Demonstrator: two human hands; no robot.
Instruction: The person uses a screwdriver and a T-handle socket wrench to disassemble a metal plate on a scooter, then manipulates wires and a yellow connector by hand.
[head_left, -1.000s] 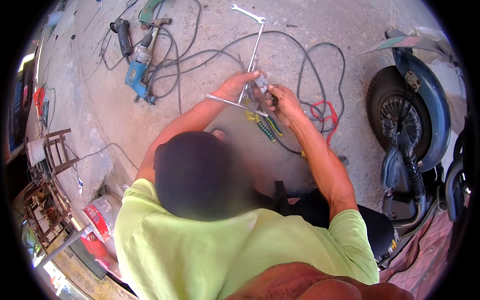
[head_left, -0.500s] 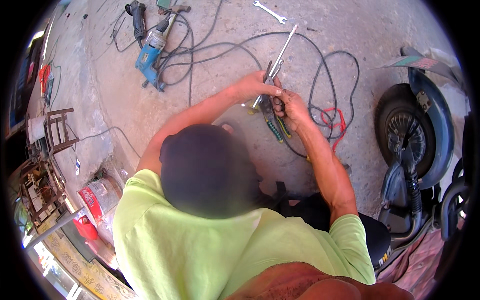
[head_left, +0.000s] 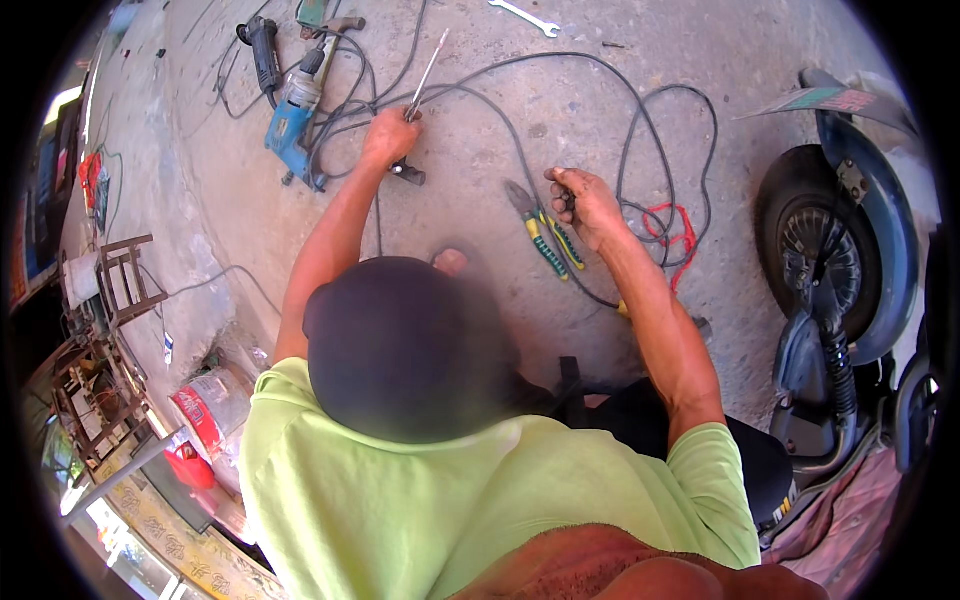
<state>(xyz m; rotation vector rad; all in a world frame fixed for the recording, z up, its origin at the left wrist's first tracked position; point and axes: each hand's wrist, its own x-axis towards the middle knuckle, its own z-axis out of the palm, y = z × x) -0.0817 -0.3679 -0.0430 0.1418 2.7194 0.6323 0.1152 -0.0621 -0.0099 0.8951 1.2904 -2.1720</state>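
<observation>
My left hand, reached out to the far left of centre, is closed round a long thin metal rod that points away from me. Just below that fist shows a short dark piece; whether it belongs to the rod I cannot tell. My right hand hovers apart from it with curled fingers, thumb pressed to the forefinger. Anything inside that grip is too small or hidden to name. Between my hands, nearer the right one, pliers with green and yellow handles lie on the concrete floor, their handles spread.
Beyond my left hand lie a blue power drill, a black angle grinder and a hammer. A spanner is farthest ahead. Looped black cable and red cord lie rightward, before a motorbike wheel. A bucket stands left.
My hands were together over the pliers; they have parted. The left has carried the rod leftward, while the right stays near its place. The pliers' jaws are now uncovered.
</observation>
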